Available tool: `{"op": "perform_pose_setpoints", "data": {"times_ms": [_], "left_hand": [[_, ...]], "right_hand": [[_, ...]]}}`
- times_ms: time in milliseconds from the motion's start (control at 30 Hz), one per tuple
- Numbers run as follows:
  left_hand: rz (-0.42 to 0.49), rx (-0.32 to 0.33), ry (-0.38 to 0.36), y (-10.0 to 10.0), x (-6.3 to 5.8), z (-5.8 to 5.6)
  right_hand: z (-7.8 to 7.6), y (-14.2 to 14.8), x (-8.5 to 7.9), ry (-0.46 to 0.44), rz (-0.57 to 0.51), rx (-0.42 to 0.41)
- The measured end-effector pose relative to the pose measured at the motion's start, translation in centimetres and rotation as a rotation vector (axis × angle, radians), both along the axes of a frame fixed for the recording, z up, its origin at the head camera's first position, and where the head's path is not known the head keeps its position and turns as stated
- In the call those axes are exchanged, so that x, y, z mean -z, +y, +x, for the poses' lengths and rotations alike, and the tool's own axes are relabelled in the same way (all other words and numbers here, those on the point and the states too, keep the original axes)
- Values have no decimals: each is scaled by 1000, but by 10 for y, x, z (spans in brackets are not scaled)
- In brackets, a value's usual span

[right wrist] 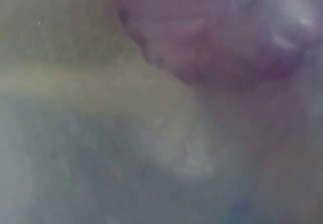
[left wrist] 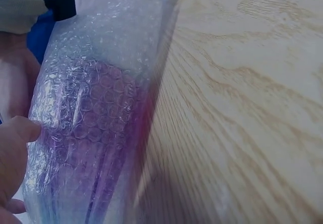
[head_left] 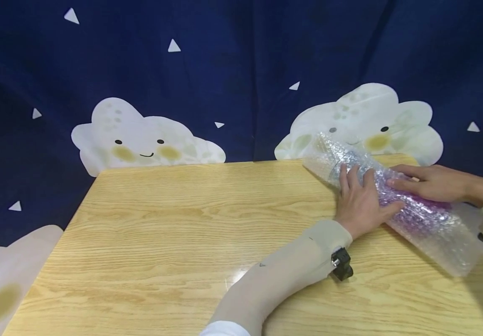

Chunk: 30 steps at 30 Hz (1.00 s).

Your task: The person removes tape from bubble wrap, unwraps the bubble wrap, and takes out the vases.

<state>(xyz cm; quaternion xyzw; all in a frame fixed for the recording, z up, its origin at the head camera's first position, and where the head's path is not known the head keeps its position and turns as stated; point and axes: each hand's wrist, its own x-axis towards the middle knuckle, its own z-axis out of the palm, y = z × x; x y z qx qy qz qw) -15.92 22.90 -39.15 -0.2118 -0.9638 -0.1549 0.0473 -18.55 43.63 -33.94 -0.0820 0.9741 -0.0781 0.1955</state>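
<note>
The left hand (head_left: 359, 203) lies on the near side of the wrap (head_left: 456, 245), fingers spread, gripping nothing. The wrap is long and slants from near right to far left on the right of the wood table (head_left: 161, 233). It is clear, shiny and bumpy, with a purple thing (left wrist: 96, 108) inside. The right hand (head_left: 439, 182) rests on its far side, fingers straight. Behind hangs blue cloth (head_left: 224, 60) with white clouds (head_left: 136, 130)

Table (head_left: 161, 233): wood-grained, smooth, glossy. On table: bubble wrap (head_left: 424, 221), clear plastic, bumpy, shiny. Behind table: backdrop (head_left: 229, 60), matt cloth, faintly creased. Over table: sleeve (head_left: 285, 261), matt cloth.
</note>
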Motion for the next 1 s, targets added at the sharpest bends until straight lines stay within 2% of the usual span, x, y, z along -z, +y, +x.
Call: {"op": "perform_pose_setpoints", "data": {"times_ms": [100, 333, 633, 1000], "left_hand": [[0, 1, 2, -3, 1, 0], [39, 18, -49, -12, 0, 4], [0, 34, -66, -24, -3, 4], [11, 96, -95, -51, -5, 7]], "right_hand": [[0, -3, 0, 4, -13, -6], [3, -11, 2, 0, -58, -17], [6, -21, -1, 7, -69, -19], [15, -41, -3, -13, -125, -57]]}}
